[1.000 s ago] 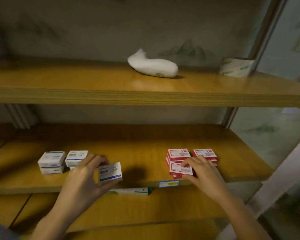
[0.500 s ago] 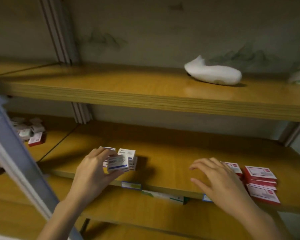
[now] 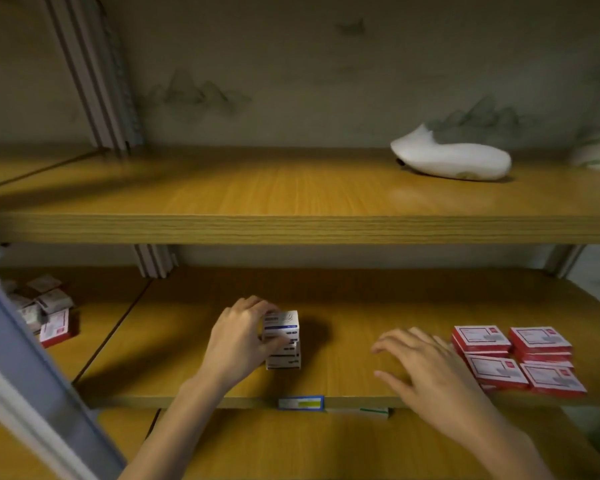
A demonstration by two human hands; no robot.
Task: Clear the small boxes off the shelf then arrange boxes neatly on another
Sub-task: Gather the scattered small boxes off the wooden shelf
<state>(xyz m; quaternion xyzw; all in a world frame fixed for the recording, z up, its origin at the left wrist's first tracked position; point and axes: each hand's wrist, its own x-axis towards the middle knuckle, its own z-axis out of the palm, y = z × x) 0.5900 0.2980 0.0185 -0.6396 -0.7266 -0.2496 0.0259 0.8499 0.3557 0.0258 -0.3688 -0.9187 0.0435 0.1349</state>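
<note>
Left hand (image 3: 238, 344) grips top white box (image 3: 282, 323); right hand (image 3: 426, 367) (spread open) hovers over shelf (image 3: 343, 303) beside red boxes (image 3: 482, 339).

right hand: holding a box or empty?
Empty. The right hand hovers, fingers spread, over the middle shelf beside the red boxes, gripping none.

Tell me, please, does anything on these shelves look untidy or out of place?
Yes. The heap of small boxes at the far left of the middle shelf lies jumbled, tilted at mixed angles. The red boxes on the right sit in tidy stacks by comparison.
</note>
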